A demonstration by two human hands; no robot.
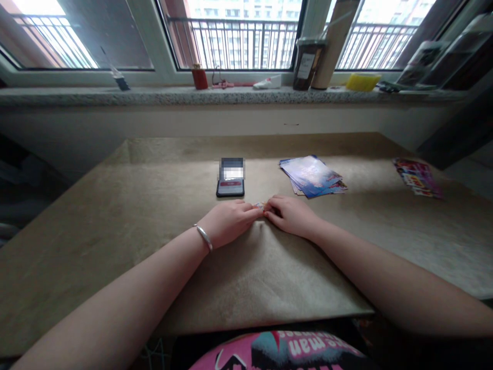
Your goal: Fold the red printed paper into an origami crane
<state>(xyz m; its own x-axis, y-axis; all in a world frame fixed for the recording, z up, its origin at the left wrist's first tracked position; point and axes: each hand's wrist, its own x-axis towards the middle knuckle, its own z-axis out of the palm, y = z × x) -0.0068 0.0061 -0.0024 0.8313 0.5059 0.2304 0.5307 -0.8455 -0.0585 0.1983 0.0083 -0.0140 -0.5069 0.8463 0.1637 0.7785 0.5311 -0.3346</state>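
Note:
A small, colourful printed piece (259,206) lies low on the table between my two hands, mostly covered by fingers, so its kind cannot be made out. My left hand (230,222), with a silver bangle (204,237) at the wrist, presses its closed fingers onto the left part of this piece. From the other side, my right hand (293,215) pinches the right end between thumb and curled fingers. Just beyond my left hand is a phone (230,187) with its screen lit. Past my right hand lies a fanned stack of blue-and-white glossy cards (311,176).
Several red and purple printed packets (418,177) lie at the table's right. A brown cover (115,205) spreads over the table. Along the windowsill (154,97) stand a red bottle (199,78), a dark lidded container (307,64), a cardboard tube (332,49) and a yellow sponge-like block (362,82).

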